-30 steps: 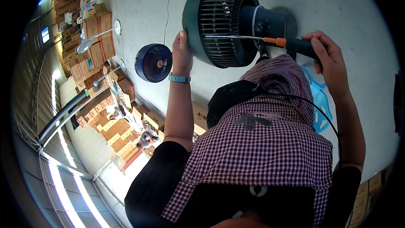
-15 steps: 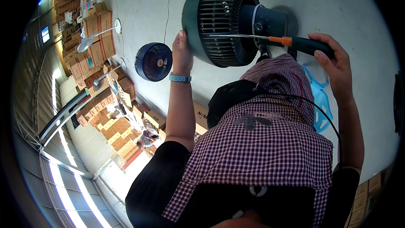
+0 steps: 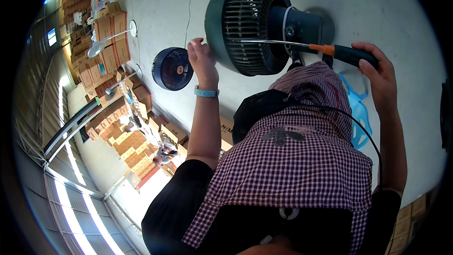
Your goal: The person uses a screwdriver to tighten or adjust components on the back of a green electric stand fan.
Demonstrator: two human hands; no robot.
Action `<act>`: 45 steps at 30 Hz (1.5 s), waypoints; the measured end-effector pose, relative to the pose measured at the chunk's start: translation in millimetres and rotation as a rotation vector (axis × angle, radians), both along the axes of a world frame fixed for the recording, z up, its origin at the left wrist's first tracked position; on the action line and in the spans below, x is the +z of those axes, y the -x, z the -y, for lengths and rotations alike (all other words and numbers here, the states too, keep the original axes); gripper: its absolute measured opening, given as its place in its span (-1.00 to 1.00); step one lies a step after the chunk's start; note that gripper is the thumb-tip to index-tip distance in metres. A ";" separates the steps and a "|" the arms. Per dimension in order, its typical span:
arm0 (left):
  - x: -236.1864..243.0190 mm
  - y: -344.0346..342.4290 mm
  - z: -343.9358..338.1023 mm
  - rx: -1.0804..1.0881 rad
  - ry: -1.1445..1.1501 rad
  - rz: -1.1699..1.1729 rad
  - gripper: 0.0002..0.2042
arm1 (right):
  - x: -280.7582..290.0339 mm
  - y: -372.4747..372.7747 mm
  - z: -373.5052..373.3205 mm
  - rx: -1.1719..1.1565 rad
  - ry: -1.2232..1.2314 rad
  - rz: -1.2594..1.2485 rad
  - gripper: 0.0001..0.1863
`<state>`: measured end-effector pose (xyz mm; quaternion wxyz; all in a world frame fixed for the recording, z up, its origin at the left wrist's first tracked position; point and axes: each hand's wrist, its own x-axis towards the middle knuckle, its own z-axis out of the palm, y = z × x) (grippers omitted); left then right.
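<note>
Grey floor runs under everything, with stacked cardboard boxes (image 3: 111, 28) far left. Ahead of me lies the dark green fan (image 3: 250, 26), grille toward the left. My left hand (image 3: 202, 59) is pressed flat against the fan's left rim, fingers together. My right hand (image 3: 380, 73) is closed round the screwdriver (image 3: 325, 49), its shaft reaching left to the fan's rear housing; the tip seems seated, though I can't be sure. I'd keep the shaft level and the housing braced. A small blue fan (image 3: 172, 68) sits left.
</note>
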<state>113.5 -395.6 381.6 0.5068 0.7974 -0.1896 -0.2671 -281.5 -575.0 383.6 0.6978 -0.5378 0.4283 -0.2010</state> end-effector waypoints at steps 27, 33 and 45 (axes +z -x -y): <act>56.6 19.8 16.5 -0.044 0.552 -0.650 -0.88 | 17.3 13.7 -3.7 -0.166 -0.107 0.145 -0.63; 47.8 -16.6 36.7 -0.133 0.283 -0.552 -0.67 | 10.8 20.9 13.9 -0.277 -0.030 0.049 -0.60; 46.7 -28.6 82.0 -0.481 -0.598 -0.394 -0.28 | 6.6 7.7 16.2 -0.325 -0.064 -0.052 -0.61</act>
